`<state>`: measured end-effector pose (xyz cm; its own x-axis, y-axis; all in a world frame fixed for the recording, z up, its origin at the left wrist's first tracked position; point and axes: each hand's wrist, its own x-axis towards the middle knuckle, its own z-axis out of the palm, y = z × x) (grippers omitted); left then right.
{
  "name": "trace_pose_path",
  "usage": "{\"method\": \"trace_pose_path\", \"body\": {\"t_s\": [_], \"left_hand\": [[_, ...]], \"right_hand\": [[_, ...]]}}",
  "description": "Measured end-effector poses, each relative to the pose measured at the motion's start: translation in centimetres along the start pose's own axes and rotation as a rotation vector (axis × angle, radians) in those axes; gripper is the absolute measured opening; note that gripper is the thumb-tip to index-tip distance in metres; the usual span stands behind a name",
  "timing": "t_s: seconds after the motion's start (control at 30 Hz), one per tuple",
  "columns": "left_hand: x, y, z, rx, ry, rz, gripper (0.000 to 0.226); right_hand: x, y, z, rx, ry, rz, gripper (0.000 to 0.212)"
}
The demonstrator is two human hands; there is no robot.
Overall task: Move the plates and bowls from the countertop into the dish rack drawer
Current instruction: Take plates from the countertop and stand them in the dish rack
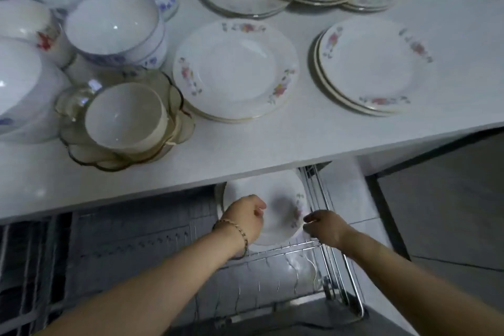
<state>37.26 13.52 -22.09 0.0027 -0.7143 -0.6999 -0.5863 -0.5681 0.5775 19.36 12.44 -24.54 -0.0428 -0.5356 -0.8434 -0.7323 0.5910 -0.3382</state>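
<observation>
The countertop (300, 139) holds at least five floral plate piles (236, 71), six white bowls (113, 24) and one glass-dish stack (79, 106). One upright plate (281, 199) stands in the dish rack drawer (289, 251).

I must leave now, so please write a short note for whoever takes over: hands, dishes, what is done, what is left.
Left hand and right hand both grip the white flower-patterned plate, standing on edge at the right end of the metal wire dish rack drawer.
Done: this plate is nearly placed.
Left: the flowered plate stacks and the white ceramic bowls on the white countertop.
</observation>
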Motion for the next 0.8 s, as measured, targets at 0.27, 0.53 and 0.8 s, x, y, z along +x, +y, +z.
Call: {"method": "trace_pose_path", "body": {"t_s": [0.27, 0.53, 0.8], "left_hand": [[-1.1, 17.8, -1.3, -0.197, 0.157, 0.188, 0.035], [5.9, 26.5, -0.8, -0.208, 0.424, -0.055, 0.06], [9.4, 25.6, 0.1, -0.463, 0.463, -0.09, 0.048]], "right_hand": [[-6.4, -4.1, -18.6, 0.03, 0.362, -0.357, 0.027], [2.1, -6.7, -31.7, 0.131, 0.611, -0.179, 0.058], [6.5, -6.2, -32.4, 0.163, 0.521, -0.283, 0.048]]}}
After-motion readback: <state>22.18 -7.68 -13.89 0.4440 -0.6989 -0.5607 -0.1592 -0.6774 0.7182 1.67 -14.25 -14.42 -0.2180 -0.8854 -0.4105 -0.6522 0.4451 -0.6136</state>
